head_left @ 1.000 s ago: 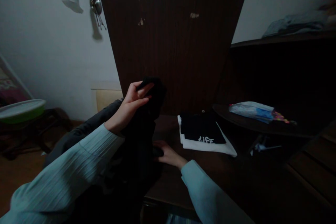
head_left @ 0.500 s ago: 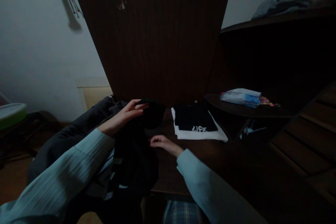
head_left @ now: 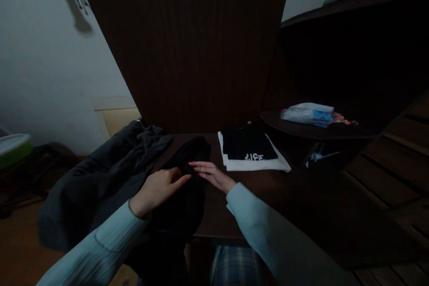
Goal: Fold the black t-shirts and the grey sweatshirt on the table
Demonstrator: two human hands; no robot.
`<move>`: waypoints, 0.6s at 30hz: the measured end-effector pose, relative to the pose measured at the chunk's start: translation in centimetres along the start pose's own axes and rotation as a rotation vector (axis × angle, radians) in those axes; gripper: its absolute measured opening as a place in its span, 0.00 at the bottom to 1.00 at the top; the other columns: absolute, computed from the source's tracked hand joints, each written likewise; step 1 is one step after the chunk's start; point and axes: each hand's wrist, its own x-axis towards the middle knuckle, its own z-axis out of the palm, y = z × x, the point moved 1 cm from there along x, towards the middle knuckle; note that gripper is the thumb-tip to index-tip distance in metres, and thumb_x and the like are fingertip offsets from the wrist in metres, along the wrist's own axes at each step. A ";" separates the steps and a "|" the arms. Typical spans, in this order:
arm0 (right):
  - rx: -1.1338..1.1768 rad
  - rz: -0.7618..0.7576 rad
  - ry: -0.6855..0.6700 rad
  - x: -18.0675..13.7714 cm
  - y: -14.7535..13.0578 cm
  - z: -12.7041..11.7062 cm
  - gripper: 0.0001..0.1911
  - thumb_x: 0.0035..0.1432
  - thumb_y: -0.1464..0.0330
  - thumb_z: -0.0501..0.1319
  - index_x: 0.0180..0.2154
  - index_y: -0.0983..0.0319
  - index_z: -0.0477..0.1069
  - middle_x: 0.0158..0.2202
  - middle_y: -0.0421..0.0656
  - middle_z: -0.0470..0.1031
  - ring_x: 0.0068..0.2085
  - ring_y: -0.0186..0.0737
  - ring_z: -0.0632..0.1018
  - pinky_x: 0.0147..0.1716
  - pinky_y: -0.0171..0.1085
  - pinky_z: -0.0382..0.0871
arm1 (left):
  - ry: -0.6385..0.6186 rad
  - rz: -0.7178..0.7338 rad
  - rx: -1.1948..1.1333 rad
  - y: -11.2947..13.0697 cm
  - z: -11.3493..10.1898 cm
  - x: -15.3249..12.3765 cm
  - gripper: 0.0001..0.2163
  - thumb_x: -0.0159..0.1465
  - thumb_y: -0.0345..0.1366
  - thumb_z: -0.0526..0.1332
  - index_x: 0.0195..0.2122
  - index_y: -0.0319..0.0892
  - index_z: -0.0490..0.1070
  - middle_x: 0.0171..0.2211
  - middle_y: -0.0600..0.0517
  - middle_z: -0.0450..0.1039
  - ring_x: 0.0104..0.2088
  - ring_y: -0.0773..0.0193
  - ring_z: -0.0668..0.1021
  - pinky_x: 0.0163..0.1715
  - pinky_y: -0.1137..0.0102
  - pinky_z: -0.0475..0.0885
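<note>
A black garment point(head_left: 192, 205) lies on the dark wooden surface and hangs over its front edge; its exact kind is hard to make out in the dim light. My left hand point(head_left: 161, 188) rests on its upper part, thumb stretched out and fingers bent downward, their tips partly hidden. Close by on the right, my right hand point(head_left: 213, 174) touches the same cloth with its fingers extended and nothing gripped. Right of both hands, a folded black garment with white "LIFE" lettering point(head_left: 248, 145) sits on a folded white one point(head_left: 250, 166).
A dark grey garment point(head_left: 100, 187) is heaped at the left. A tall brown panel point(head_left: 187, 53) rises behind the surface. At the right, a curved shelf point(head_left: 301, 132) bears a clear and blue plastic package point(head_left: 308, 114). Blue plaid cloth point(head_left: 234, 263) shows below the front edge.
My left hand has come down from the raised black cloth, which now lies lower and flatter. My right hand has straightened its fingers and moved up slightly onto the cloth.
</note>
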 end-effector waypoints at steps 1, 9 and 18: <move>0.037 -0.019 -0.005 0.0 -0.1 0.0 0.18 0.44 0.67 0.61 0.41 0.60 0.73 0.40 0.44 0.75 0.46 0.38 0.71 0.51 0.40 0.56 | -0.005 -0.017 0.011 -0.1 0.3 0.0 0.21 0.58 0.54 0.47 0.32 0.43 0.70 0.32 0.47 0.75 0.34 0.56 0.77 0.35 0.67 0.66; 0.077 0.063 -0.292 -0.9 -0.4 0.3 0.21 0.44 0.67 0.62 0.43 0.64 0.71 0.43 0.48 0.74 0.46 0.40 0.72 0.48 0.39 0.60 | 0.032 -0.069 -0.125 -0.9 3.3 1.7 0.24 0.53 0.48 0.54 0.45 0.36 0.64 0.43 0.39 0.72 0.44 0.51 0.74 0.41 0.64 0.66; -0.426 -0.142 0.279 1.1 1.0 -1.5 0.13 0.49 0.71 0.56 0.39 0.62 0.68 0.38 0.44 0.71 0.36 0.36 0.74 0.44 0.43 0.66 | 0.147 0.005 -0.639 -3.2 4.1 2.8 0.20 0.46 0.33 0.51 0.42 0.37 0.67 0.37 0.48 0.74 0.40 0.56 0.74 0.43 0.63 0.68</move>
